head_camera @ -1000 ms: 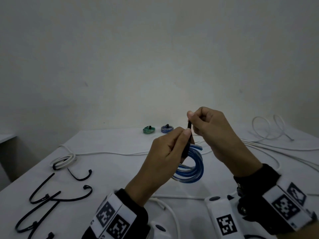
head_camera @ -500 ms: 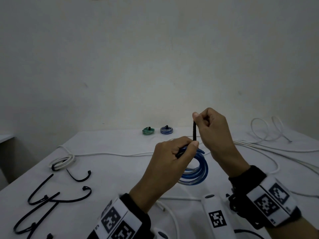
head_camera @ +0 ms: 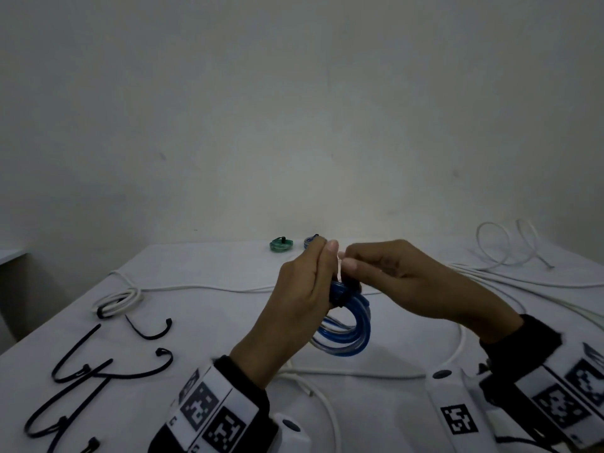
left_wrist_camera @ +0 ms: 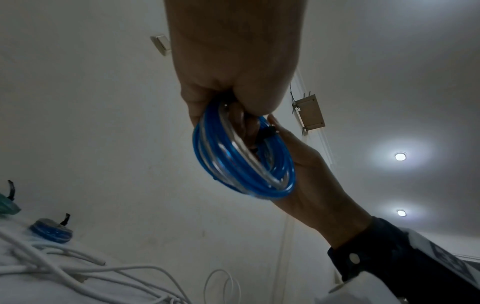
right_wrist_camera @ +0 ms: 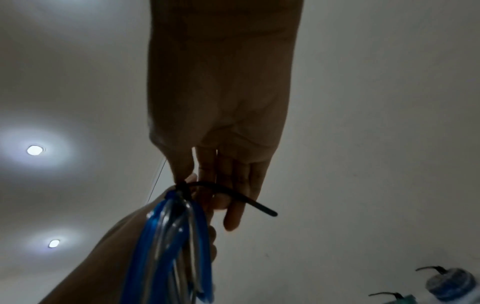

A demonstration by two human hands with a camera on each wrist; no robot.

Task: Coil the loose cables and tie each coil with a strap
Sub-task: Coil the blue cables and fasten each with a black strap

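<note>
**Q:** where are you at with the blue one?

**me:** Blue coil [head_camera: 346, 328] is up in the air over the bench [head_camera: 228, 322], my left hand [head_camera: 300, 305] curled round its top edge. The black strap [right_wrist_camera: 228, 194] already loops the bundle right at that grip, and my right hand [head_camera: 402, 282] has the strap's free tail running across its fingers [right_wrist_camera: 233, 185], thumb pinching near the lock. So both grips are closed: left holding the coil, right on the strap.

**Q:** what could go wrong from here?

**me:** My guess, mostly slack. If I ease the left grip before the strap is cinched, the loops could spring apart and the clear strands slide out from under the band. If I pull the tail at an angle, the lock might catch only some of the strands. Can't tell from my view how tight it is yet.

**Q:** how much is left?

**me:** Behind the blue coil, at the far edge, a green coil [head_camera: 281, 246] and another blue one [left_wrist_camera: 52, 232] sit tied. To its right the white cables [head_camera: 510, 279] are loose; to its left lie spare black straps [head_camera: 108, 371] and a white coil [head_camera: 119, 300].
</note>
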